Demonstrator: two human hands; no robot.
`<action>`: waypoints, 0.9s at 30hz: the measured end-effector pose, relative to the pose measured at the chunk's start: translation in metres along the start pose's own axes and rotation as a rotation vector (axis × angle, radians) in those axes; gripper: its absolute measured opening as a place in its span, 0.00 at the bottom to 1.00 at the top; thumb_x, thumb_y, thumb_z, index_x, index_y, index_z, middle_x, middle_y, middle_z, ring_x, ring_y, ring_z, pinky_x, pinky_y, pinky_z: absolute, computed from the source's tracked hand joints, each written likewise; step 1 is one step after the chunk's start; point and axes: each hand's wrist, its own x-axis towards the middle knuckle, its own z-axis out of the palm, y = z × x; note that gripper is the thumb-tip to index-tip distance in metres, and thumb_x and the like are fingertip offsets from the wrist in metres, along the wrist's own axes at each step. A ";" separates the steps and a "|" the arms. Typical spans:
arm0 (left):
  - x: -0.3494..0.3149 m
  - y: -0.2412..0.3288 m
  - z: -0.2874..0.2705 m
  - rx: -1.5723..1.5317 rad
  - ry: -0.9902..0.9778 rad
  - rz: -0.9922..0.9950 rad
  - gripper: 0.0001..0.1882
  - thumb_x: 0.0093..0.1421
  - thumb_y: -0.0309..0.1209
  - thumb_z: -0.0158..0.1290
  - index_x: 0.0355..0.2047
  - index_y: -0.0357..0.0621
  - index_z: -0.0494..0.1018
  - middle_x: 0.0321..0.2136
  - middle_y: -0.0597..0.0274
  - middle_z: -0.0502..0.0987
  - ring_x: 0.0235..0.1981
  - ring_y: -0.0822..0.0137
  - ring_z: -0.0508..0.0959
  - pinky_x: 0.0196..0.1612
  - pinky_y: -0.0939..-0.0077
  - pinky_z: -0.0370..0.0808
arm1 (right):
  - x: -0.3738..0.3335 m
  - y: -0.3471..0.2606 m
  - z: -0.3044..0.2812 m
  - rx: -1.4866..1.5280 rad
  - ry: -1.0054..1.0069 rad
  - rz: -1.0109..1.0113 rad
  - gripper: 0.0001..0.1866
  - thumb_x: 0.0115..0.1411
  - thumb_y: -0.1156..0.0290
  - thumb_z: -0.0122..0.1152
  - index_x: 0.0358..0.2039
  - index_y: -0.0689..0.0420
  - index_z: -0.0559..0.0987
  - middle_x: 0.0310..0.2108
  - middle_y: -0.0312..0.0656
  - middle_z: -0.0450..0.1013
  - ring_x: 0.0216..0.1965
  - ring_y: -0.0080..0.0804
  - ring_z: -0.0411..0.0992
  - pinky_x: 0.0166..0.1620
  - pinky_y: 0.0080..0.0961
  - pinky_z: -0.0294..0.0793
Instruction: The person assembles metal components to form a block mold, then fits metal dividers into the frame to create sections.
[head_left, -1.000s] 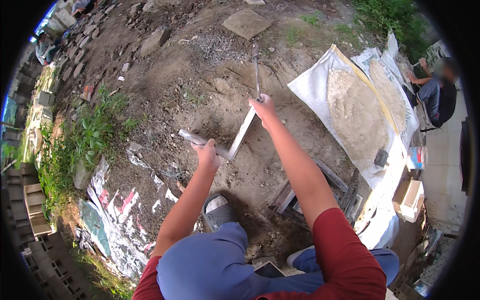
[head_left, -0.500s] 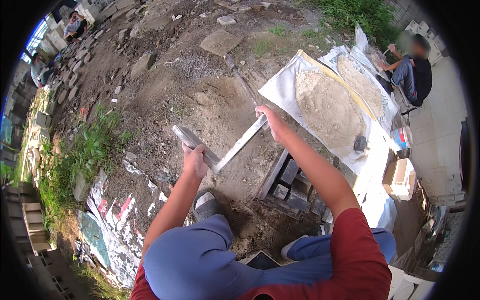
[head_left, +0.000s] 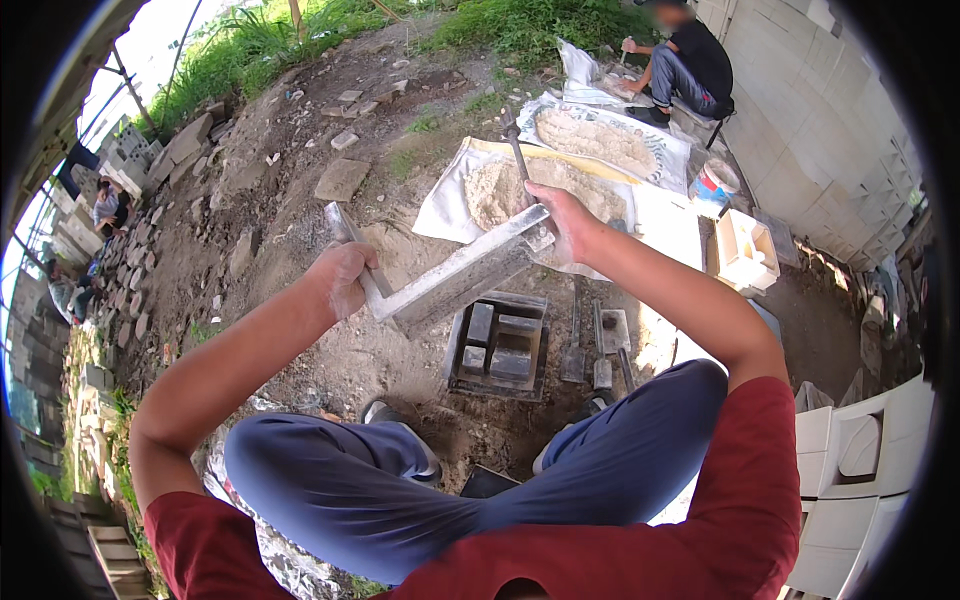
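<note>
An L-shaped mould frame (head_left: 470, 265), dusted pale grey, is held up in front of me in both hands. My left hand (head_left: 345, 280) is closed round its shorter arm. On the far end of its longer arm, my right hand (head_left: 565, 228) has its fingers wrapped. Below the frame, on the ground, sits a dark box-shaped mould (head_left: 497, 345) with several rectangular blocks inside. Right of that mould lie long-handled tools (head_left: 574, 360) with flat ends. A long metal rod (head_left: 514, 150) shows beyond my right hand, partly hidden by it.
Two white sacks spread flat carry pale powder (head_left: 595, 140) ahead to the right. A bucket (head_left: 714, 185) and a cream hollow block (head_left: 745, 250) stand farther right. A co-worker (head_left: 690, 70) sits by the wall; other people (head_left: 110, 207) sit far left. Stones (head_left: 343, 180) and rubble cover the ground.
My view has swung to the right and lifted. The frame has tilted, so its long side face now shows. The box-shaped mould below it has come into fuller view between my knees.
</note>
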 end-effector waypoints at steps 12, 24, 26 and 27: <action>0.012 -0.221 0.078 -0.440 0.271 -0.223 0.11 0.48 0.13 0.49 0.30 0.40 0.65 0.27 0.60 0.66 0.27 0.61 0.70 0.30 0.60 0.72 | 0.024 0.059 -0.161 0.123 0.331 -0.074 0.13 0.73 0.63 0.43 0.42 0.58 0.73 0.30 0.41 0.74 0.30 0.36 0.76 0.36 0.40 0.80; -0.008 -0.378 0.072 -0.552 0.453 -0.432 0.11 0.45 0.14 0.51 0.26 0.43 0.66 0.27 0.62 0.67 0.31 0.59 0.69 0.48 0.60 0.72 | 0.035 0.152 -0.182 -0.134 0.395 0.339 0.18 0.76 0.52 0.34 0.43 0.54 0.64 0.24 0.36 0.60 0.19 0.31 0.61 0.28 0.43 0.75; -0.016 -0.384 0.075 -0.582 0.504 -0.520 0.11 0.44 0.14 0.51 0.25 0.43 0.66 0.28 0.62 0.67 0.32 0.58 0.69 0.50 0.58 0.71 | 0.042 0.163 -0.181 -0.174 0.388 0.385 0.18 0.75 0.52 0.34 0.45 0.54 0.63 0.24 0.36 0.60 0.19 0.32 0.62 0.29 0.44 0.76; -0.018 -0.386 0.077 -0.601 0.534 -0.592 0.11 0.43 0.14 0.51 0.24 0.43 0.65 0.29 0.62 0.67 0.32 0.58 0.68 0.53 0.56 0.70 | 0.048 0.165 -0.180 -0.203 0.389 0.405 0.18 0.75 0.52 0.34 0.46 0.55 0.63 0.24 0.37 0.60 0.19 0.32 0.62 0.29 0.44 0.77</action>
